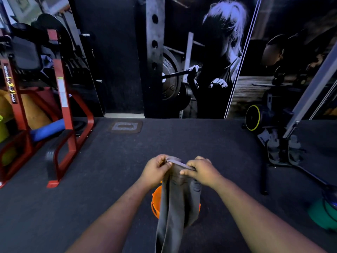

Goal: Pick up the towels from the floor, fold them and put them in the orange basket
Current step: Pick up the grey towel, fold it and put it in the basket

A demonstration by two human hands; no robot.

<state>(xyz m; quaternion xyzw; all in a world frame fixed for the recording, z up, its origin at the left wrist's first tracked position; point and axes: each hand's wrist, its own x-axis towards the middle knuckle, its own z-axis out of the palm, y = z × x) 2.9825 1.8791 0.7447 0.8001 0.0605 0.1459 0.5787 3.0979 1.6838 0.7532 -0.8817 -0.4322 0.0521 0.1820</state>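
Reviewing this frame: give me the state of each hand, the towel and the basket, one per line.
left hand: pinches the towel's top edge
right hand: grips the same top edge
towel: grey, off the floor, hanging lengthwise from both hands
orange basket: standing on the floor, mostly hidden behind the towel; contents not visible

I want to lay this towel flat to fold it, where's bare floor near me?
Bare dark floor lies between the red rack and your hands, also right towards the black stand. It is crowded below the towel, where the orange basket sits.

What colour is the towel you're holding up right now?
Grey, plain. The head view shows the towel hanging from both hands, in front of the orange basket.
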